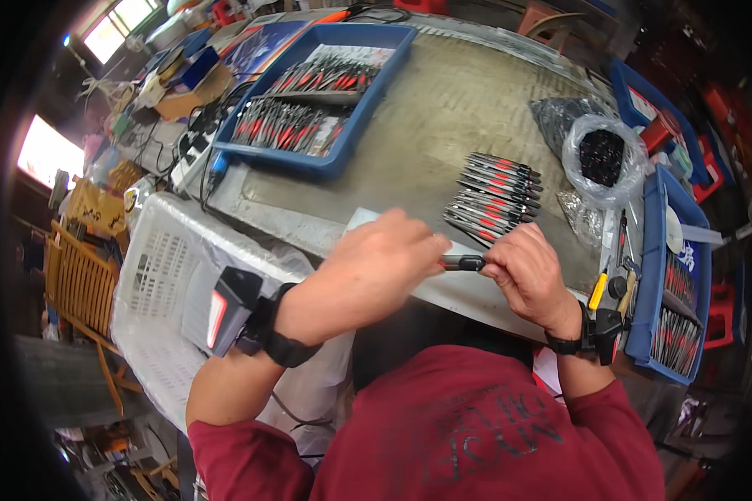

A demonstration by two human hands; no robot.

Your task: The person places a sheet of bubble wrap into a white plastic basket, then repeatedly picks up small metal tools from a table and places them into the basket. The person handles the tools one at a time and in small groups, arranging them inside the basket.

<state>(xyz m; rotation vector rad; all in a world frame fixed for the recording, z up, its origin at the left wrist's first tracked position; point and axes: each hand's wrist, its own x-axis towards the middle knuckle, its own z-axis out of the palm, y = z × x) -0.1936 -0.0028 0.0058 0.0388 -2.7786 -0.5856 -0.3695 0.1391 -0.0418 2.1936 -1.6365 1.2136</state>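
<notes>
Left hand: our left hand (374, 265) is curled nearly shut, and we pinch one end of a small black tool (462, 263) between its fingertips, at the near edge of the workbench (426, 125).
Right hand: our right hand (529, 274) is also curled close, its fingers gripping the other end of the same tool.
Tool: we hold one, just above the near edge of the workbench; its long axis lies level, running left to right between our two hands. We cannot tell which end is the tip.
Wrists: we wear one black strapped device on each, two in all.
White basket: one white basket (167, 275) stands just left of the workbench, below our left forearm.
Row of tools: one stack of black and red tools (495, 196) lies on the workbench just beyond our right hand, their long axes running left to right; too many for us to count.
Bag: one clear bag (603, 160) of dark small parts sits on the right part of the workbench.
Right tray: one blue tray (653, 267) rests at the right edge of the workbench.
Far tray: one blue tray of tools (317, 96) sits at the far left of the workbench, with two groups of tools inside.
</notes>
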